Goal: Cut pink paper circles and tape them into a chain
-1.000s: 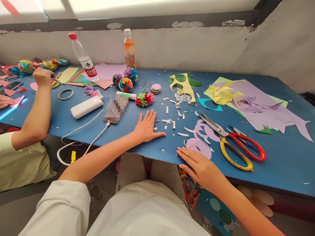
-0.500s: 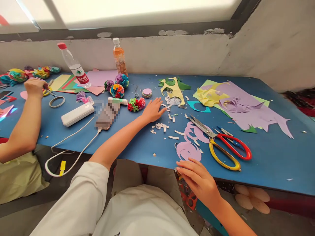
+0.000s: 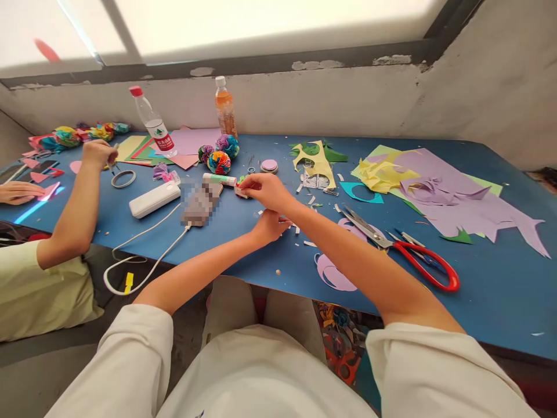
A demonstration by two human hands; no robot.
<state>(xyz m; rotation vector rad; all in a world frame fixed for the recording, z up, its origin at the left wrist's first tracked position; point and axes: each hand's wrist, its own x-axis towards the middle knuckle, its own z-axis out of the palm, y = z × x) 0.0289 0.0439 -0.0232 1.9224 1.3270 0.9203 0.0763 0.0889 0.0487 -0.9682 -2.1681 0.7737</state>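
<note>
- Right hand: fingers bent down, tips at the ruffled flower; we can't tell if the pinch is closed on it.
- Left hand: curled, on the near side of the right one, tips by the white paper strips; we can't tell if it holds anything.
- Key relation: the flower lies just left of the right fingertips, partly under them, so we mark the right hand as nearer (the left sits closer to the body, its fingers turned the other way).
- Flower position: on the blue table, by the right end of the glue stick.
- Flower's long axis: mostly hidden, so we skip it; the glue stick runs roughly left to right.
- Also near: we log the disc stack, just beyond the right hand.
</note>
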